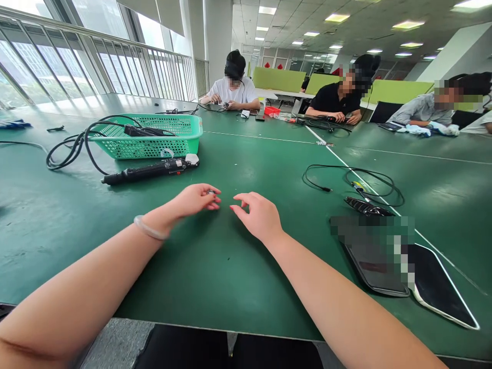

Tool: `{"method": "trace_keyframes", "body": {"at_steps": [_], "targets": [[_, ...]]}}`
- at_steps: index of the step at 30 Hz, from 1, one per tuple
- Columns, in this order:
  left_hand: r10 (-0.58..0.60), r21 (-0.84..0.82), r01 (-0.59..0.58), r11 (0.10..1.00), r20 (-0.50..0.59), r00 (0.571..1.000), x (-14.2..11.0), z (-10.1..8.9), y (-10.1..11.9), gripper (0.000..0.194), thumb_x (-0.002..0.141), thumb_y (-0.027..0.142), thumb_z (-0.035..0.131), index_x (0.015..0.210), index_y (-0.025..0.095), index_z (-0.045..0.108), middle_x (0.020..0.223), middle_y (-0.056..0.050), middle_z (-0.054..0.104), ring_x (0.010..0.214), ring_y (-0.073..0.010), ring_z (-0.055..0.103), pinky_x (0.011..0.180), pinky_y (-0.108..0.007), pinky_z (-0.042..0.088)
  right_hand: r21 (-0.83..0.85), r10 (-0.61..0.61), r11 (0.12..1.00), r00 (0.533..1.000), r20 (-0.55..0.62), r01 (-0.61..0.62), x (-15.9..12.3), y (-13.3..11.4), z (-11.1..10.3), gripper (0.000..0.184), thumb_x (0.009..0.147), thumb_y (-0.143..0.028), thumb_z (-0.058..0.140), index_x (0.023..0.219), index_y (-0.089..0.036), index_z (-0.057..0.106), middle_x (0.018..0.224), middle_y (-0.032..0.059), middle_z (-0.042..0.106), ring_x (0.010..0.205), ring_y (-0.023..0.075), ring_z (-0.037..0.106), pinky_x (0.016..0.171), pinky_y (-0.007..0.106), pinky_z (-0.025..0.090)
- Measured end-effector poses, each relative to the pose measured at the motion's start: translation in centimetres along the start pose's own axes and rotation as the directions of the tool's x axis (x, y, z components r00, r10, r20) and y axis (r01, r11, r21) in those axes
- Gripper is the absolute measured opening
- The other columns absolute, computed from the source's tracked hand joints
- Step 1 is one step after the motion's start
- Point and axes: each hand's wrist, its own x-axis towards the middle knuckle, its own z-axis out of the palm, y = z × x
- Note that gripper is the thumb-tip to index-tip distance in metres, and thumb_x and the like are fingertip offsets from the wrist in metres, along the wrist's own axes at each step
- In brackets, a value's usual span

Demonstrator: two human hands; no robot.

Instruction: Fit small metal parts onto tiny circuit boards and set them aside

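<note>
My left hand (195, 199) is over the green table (230, 287), its fingers curled around something small and greyish that I cannot make out. A pale bracelet (150, 228) circles that wrist. Just to the right, my right hand (261, 215) has its thumb and fingers apart, with nothing visible between them. The two hands face each other without touching. Beyond my left hand lies a black electric screwdriver (149, 171) with a cable, in front of a green plastic basket (154, 146).
A black adapter (144, 131) rests in the basket. To the right lie a coiled black cable (378, 182), a black hair claw clip (367, 207) and two phone-like devices, one dark (378, 266) and one white-edged (442, 284). Several people sit across the table, one in a white shirt (246, 91).
</note>
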Motion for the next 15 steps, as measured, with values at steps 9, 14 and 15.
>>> {"method": "trace_keyframes", "body": {"at_steps": [9, 14, 15], "targets": [[0.154, 0.767, 0.240, 0.595, -0.402, 0.903, -1.9, -7.6, -0.3, 0.012, 0.081, 0.030, 0.051, 0.075, 0.019, 0.051, 0.065, -0.004, 0.053, 0.078, -0.0237, 0.053, 0.082, -0.039, 0.041, 0.157, 0.183, 0.972, 0.983, -0.026, -0.176, 0.4, 2.7, -1.1, 0.023, 0.082, -0.031, 0.051, 0.097, -0.024, 0.068, 0.077, 0.0000, 0.066, 0.056, 0.0117, 0.053, 0.054, 0.027, 0.042], [0.154, 0.720, 0.205, 0.663, -0.399, 0.904, -1.4, -8.1, -1.4, 0.028, 0.079, 0.044, 0.056, 0.065, 0.021, 0.045, 0.057, -0.002, 0.044, 0.070, -0.0208, 0.045, 0.079, -0.036, 0.037, 0.177, 0.193, 0.966, 0.981, -0.011, -0.188, 0.2, 2.3, -1.3, 0.024, 0.083, -0.031, 0.049, 0.098, -0.024, 0.067, 0.079, -0.0001, 0.067, 0.059, 0.0117, 0.054, 0.057, 0.026, 0.043], [0.171, 0.695, 0.175, 0.697, -0.398, 0.901, -1.2, -8.3, -1.9, 0.030, 0.076, 0.045, 0.059, 0.063, 0.021, 0.045, 0.054, -0.001, 0.042, 0.067, -0.0201, 0.044, 0.078, -0.035, 0.036, 0.178, 0.195, 0.965, 0.981, -0.009, -0.190, 0.2, 2.3, -1.3, 0.024, 0.083, -0.031, 0.049, 0.098, -0.024, 0.067, 0.080, -0.0001, 0.067, 0.060, 0.0117, 0.054, 0.057, 0.027, 0.044]]}}
